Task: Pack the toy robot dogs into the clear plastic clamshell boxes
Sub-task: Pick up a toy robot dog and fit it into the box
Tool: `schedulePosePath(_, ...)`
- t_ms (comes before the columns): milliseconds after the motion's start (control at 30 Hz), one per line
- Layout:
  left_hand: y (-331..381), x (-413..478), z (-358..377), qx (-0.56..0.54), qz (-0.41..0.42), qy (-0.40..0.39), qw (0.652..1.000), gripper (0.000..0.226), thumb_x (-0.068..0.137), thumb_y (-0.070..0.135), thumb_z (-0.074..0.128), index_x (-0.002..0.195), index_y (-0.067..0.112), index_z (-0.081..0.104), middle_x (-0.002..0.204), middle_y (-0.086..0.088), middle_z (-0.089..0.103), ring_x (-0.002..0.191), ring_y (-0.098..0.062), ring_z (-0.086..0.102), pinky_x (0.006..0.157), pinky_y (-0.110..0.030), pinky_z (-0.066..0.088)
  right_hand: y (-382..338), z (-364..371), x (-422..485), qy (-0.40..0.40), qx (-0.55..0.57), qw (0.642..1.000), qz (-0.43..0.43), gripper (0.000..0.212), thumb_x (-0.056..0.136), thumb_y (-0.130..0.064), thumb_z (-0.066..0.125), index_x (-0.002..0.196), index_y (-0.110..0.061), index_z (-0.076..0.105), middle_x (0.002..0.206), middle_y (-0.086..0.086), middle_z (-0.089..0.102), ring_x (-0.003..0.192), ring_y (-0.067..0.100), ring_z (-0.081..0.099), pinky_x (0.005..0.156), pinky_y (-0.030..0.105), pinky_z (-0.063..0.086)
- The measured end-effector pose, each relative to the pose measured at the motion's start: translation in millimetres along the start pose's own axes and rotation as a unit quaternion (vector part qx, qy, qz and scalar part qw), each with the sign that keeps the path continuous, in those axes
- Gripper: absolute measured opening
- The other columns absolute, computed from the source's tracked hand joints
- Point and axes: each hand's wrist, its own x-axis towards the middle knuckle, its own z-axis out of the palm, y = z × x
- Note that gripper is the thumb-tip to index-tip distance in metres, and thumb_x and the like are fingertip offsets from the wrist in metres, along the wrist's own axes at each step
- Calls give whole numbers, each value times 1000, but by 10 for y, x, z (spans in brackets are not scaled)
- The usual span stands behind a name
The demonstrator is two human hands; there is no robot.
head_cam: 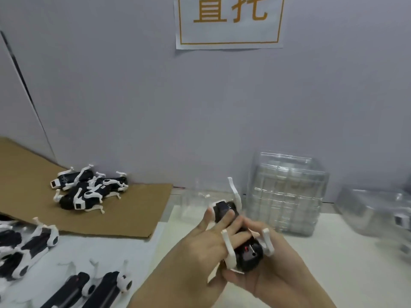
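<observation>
We see both hands meeting over the white table (338,252), low and right of centre, with one toy dog (248,255) between them. The dog has a black body and white legs, and it lies belly up with its legs sticking into the air. Its boxy head points away from us toward the wall (133,96).

The left hand (206,243) lies on top of the dog. Its fingers (224,220) are spread and nearly straight, and they press along the body, with one white leg poking up beside them. The right hand (269,274) cups the dog's rear end from underneath, its fingers curled round the body.

Just behind the held dog stands an open clear box (191,205), faint against the wall. To the right of it a tall stack of clear boxes (287,196) stands against the wall. Farther right lie more clear boxes (369,214), too blurred for us to tell what is inside them.

At the left, a small heap of dogs (86,190) rests on a sheet of brown cardboard (138,216). More dogs (31,243) lie in rows on the table near the lower left corner. On the wall above hangs a white paper sign (229,23) with orange characters.
</observation>
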Motion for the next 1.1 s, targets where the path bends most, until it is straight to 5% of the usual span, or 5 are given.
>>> schedulePosePath(200,-192,-251,-28,-323,-231,182,900,48,83,3,48,114,36,63,122,21,64,122,-3,55,106,-20,38,-289,-293,-68,133,-185,960,-164,52,62,1,73,112,-11,71,109,17,71,92,26,72,58,36,57)
schedulePosePath(400,-300,-662,267,-549,-404,-63,729,68,60,69,76,123,56,53,132,33,51,128,2,47,102,-27,42,-184,-325,10,218,-305,902,-213,61,50,-25,84,107,-24,63,93,14,70,75,29,71,51,37,54)
schedulePosePath(600,-220,-1042,402,-564,-341,-101,745,139,33,87,71,151,43,13,157,17,21,145,-11,27,111,-35,29,-24,-323,46,213,-433,833,-270,51,74,-11,80,107,-47,66,93,-7,69,73,21,72,54,32,58)
schedulePosePath(733,-63,-1188,383,-586,-441,-50,678,131,27,83,78,143,51,23,148,29,33,142,-5,31,106,-16,33,65,-336,23,175,-499,806,-268,58,82,-17,76,110,-60,51,97,-19,65,76,16,71,50,27,55)
schedulePosePath(1100,135,-1168,254,-534,-429,-39,728,129,43,57,92,144,59,10,154,22,24,141,11,18,110,-16,22,314,-475,31,156,-569,765,-258,48,76,-46,69,118,-52,48,109,-15,69,97,12,68,88,54,53)
